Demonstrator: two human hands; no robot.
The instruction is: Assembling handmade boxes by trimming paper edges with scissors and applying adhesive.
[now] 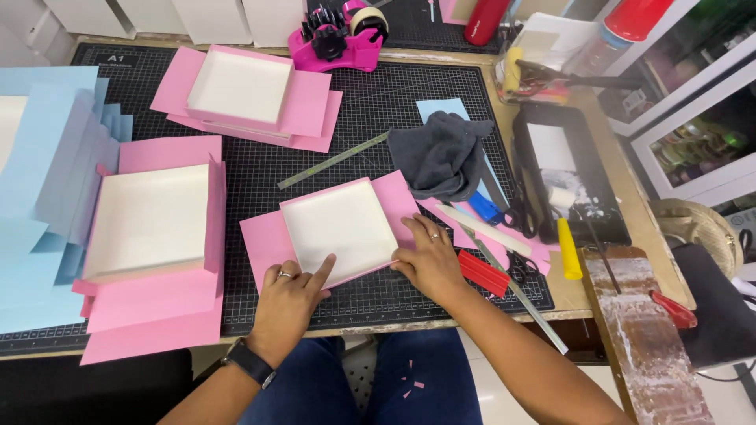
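A shallow white box tray [340, 224] sits on a pink paper sheet [264, 240] in the middle of the black cutting mat [378, 110]. My left hand [291, 295] presses on the pink sheet at the tray's near edge, its forefinger stretched along the tray's rim. My right hand [429, 256] lies flat against the tray's right near corner, fingers pushing the pink flap up against the wall. Neither hand grips anything.
Two more white trays on pink paper lie at the left [150, 224] and back [240, 86]. Blue sheets [39, 197] are stacked far left. A grey cloth [441, 153], metal rulers [331, 161], red cutter [482, 271], scissors [516, 267], yellow tool [568, 248] and pink tape dispenser [339, 39] lie around.
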